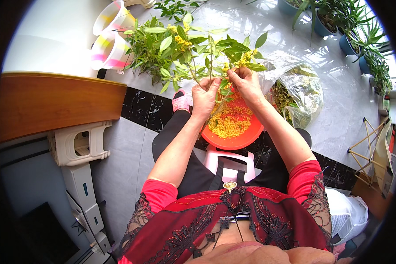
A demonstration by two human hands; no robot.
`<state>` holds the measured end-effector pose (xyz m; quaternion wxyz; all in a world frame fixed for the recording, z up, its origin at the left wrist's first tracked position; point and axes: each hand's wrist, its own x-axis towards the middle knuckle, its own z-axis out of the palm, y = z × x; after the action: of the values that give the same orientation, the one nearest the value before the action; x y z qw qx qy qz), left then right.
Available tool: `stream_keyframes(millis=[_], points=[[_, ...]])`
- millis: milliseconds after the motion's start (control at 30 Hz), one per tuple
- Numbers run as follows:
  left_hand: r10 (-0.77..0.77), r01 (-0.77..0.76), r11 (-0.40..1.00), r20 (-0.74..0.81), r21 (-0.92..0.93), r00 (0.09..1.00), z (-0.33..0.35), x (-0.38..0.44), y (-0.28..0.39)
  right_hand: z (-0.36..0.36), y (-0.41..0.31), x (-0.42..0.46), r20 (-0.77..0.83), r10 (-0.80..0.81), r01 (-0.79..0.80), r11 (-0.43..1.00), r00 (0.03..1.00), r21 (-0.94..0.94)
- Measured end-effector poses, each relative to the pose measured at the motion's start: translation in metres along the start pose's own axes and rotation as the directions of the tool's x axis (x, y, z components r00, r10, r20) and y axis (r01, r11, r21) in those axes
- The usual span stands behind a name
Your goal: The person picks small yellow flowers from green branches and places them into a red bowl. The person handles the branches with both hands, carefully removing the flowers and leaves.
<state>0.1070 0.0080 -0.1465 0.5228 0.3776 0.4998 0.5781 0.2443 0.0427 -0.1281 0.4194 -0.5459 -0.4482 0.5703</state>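
Observation:
My left hand (205,95) grips the woody stem of a leafy branch (211,46) that carries clusters of small yellow flowers (183,43). Just to its right, my right hand (246,82) pinches at a flowering twig (246,59) of the branch, fingertips among the blossoms. Below both hands sits a red plastic basin (234,144), its inside strewn with loose yellow petals (229,123). The lower end of the stem slants down over the basin's left side. What exactly lies between my right fingertips is hidden.
Cut leafy branches (148,49) lie on the tiled floor beside two translucent plastic buckets (102,49). A clear plastic bag (303,89) with plant matter stands right of the basin. A pink stool (229,173) is between my legs. Potted plants (323,26) line the far right.

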Motion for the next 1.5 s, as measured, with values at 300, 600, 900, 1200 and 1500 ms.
stream_keyframes(millis=[300, 600, 900, 1200, 1500], points=[[0.147, -0.138, 0.955, -0.014, 0.261, 0.989, -0.001, -0.004, 0.000, -0.004, 0.005, 0.001, -0.093, -0.116, 0.078, 0.937, 0.989, -0.340], [0.199, -0.177, 0.955, -0.073, 0.238, 0.977, -0.005, 0.002, 0.002, -0.011, 0.009, 0.001, 0.123, 0.186, -0.221, 0.881, 0.975, 0.419], [0.127, -0.095, 0.963, -0.113, 0.252, 0.986, -0.004, 0.000, 0.005, -0.009, 0.003, -0.009, 0.043, 0.126, -0.131, 0.875, 0.991, 0.466], [0.217, -0.189, 0.943, -0.074, 0.273, 0.973, -0.008, 0.008, -0.007, -0.015, 0.000, -0.009, 0.161, 0.092, -0.162, 0.852, 0.983, 0.498], [-0.199, 0.205, 0.957, 0.048, -0.207, 0.979, -0.024, 0.014, 0.015, -0.021, -0.004, -0.012, 0.215, 0.165, -0.235, 0.905, 0.963, 0.355]])
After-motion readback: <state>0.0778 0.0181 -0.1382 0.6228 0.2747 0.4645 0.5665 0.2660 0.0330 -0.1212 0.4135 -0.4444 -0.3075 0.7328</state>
